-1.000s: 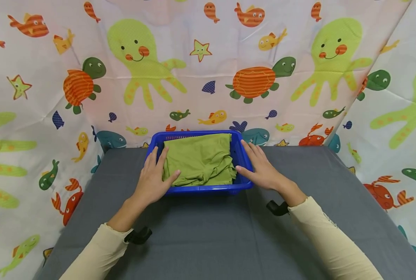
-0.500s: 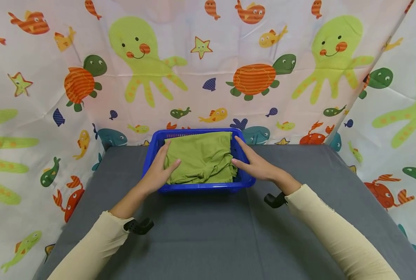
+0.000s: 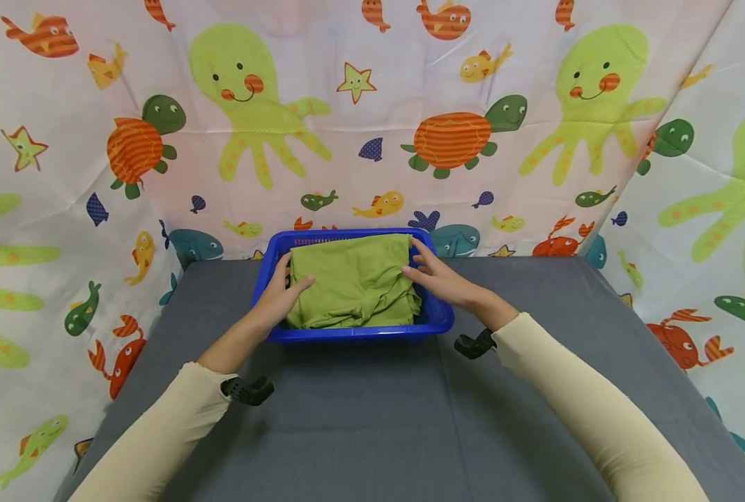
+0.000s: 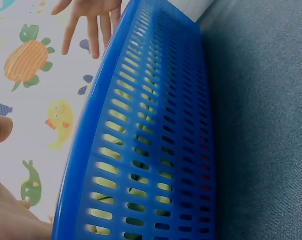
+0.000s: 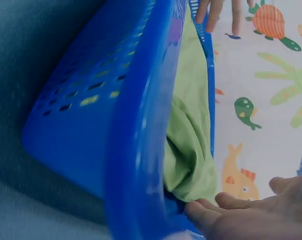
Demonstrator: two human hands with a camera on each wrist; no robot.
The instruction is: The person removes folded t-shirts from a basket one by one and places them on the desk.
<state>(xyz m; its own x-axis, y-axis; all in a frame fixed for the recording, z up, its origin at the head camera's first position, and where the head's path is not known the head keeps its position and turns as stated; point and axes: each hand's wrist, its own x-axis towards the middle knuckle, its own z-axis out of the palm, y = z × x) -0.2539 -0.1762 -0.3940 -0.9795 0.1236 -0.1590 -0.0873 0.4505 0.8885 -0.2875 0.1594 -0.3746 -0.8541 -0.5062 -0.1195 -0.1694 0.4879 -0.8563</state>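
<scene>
Green cloth (image 3: 350,279) stretched left to right in the blue basket (image 3: 356,334), between my left hand (image 3: 275,298) and right hand (image 3: 446,283), fingers relaxed, grasping nothing.

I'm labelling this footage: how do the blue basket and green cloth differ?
The blue basket has slotted walls; the green cloth is creased fabric. The basket stands on the grey tabletop; the cloth lies inside it. In the head view, the left hand and right hand partly hide both.

A green cloth (image 3: 341,275) — folded, its near edge rumpled — lies inside a blue slotted basket (image 3: 359,333).
</scene>
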